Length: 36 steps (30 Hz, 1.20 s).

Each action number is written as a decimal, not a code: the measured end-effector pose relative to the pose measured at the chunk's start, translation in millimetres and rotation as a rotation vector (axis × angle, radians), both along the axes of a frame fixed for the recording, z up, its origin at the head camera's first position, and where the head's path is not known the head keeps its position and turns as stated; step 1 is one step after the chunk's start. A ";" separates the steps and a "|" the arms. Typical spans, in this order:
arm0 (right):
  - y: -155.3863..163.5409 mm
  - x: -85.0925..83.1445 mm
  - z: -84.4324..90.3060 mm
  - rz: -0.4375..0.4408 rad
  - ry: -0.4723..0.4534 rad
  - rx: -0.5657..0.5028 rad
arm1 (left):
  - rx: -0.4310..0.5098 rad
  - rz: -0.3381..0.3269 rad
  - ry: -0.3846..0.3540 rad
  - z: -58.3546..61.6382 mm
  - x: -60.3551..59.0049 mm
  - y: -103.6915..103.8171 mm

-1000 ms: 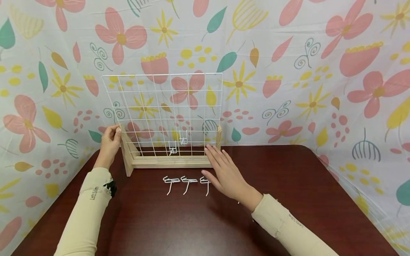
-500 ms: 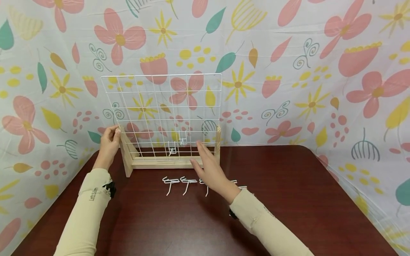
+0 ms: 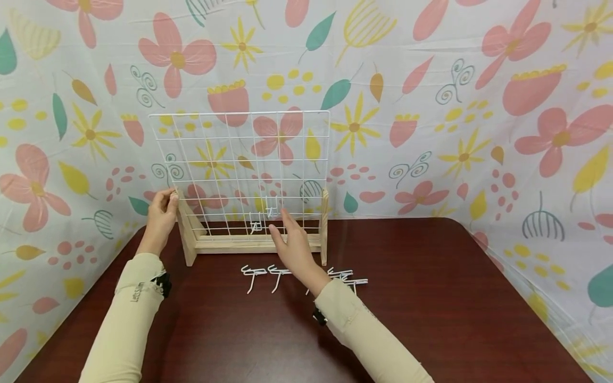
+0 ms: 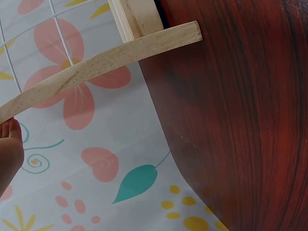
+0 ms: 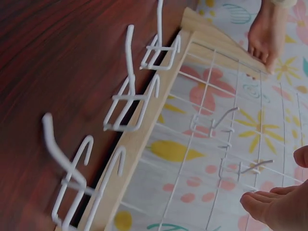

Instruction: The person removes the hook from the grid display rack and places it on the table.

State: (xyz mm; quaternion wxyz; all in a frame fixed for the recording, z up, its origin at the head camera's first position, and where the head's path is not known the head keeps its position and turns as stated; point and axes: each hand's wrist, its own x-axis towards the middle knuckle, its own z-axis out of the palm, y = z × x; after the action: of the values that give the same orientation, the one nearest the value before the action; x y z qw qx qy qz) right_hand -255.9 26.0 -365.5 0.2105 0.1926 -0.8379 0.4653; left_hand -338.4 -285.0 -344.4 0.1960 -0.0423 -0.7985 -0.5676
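Note:
A white wire grid stands upright in a pale wooden stand. My left hand grips the top of the stand's left side piece, thumb to the front; the left wrist view catches only part of this hand. Two white wire hooks hang low on the grid: a lower hook and a slightly higher hook to its right. My right hand, fingers extended and thumb apart, is close to the higher hook and holds nothing. Whether its fingertips touch the grid is unclear.
Several loose white hooks lie in a row on the dark red-brown table before the stand, among them a left hook and a right hook. My right forearm partly covers this row. A flower-patterned cloth hangs behind.
My right hand has moved left, from the stand's right end to near the hung hooks, uncovering loose hooks at the right. My left hand keeps its place on the stand.

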 end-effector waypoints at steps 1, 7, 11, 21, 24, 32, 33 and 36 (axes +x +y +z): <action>-2.7 -1.5 -0.5 -0.011 0.005 -0.008 | -0.003 -0.002 0.001 -0.3 0.4 -0.8; -17.9 -9.7 -4.2 -0.055 0.010 -0.061 | 0.002 0.008 0.001 -1.7 1.9 -2.6; -24.7 -15.3 -6.8 -0.084 0.027 -0.097 | -0.002 0.019 0.001 -2.7 1.8 -2.3; -32.5 -20.9 -7.7 -0.104 0.006 -0.121 | 0.008 0.026 -0.014 -1.1 -0.9 -2.0; -33.4 -22.9 -8.2 -0.115 0.013 -0.116 | 0.008 0.026 -0.003 -0.6 -0.5 -0.3; -34.3 -29.3 -9.0 -0.137 0.014 -0.098 | 0.004 0.018 0.000 -1.6 -1.4 0.2; -34.4 -30.0 -9.1 -0.138 0.016 -0.098 | 0.001 0.019 -0.005 -1.7 -1.2 0.1; -34.7 -31.3 -8.7 -0.141 0.024 -0.105 | -0.004 0.016 -0.010 -1.8 -1.5 0.2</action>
State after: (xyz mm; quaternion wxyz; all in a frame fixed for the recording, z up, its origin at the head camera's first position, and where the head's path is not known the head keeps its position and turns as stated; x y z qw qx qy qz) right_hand -287.2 -8.7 -374.2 0.2626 0.1275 -0.8213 0.4902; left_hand -339.9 -284.8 -346.2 0.1966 -0.0333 -0.8009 -0.5646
